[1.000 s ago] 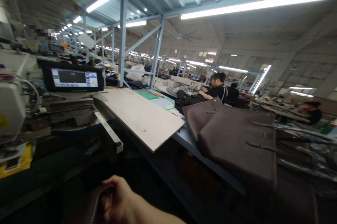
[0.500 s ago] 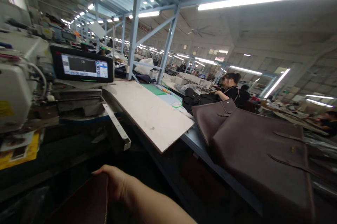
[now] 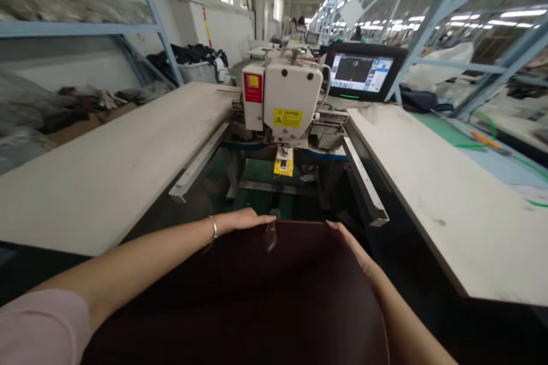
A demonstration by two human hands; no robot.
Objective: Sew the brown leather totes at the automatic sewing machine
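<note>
A dark brown leather bag panel (image 3: 274,291) lies flat in front of me, its far edge toward a white sewing machine (image 3: 286,102). My left hand (image 3: 242,220) rests flat on the panel's far left corner, fingers stretched out, a thin bracelet on the wrist. Along the far right edge lies my right hand (image 3: 353,248), fingers extended against the leather. Both hands press on the panel; neither curls around it. A small tab (image 3: 270,236) sits at the middle of the far edge.
A pale work table (image 3: 98,159) runs along the left and another (image 3: 432,188) along the right. A touch screen (image 3: 362,71) stands right of the machine head. Metal rails (image 3: 363,182) flank the gap under the machine. Blue steel framing and fabric piles stand behind.
The view has swung left from the stacked brown bags to the sewing machine. My left hand has come into view, and both hands now lie on the leather panel's far edge.
</note>
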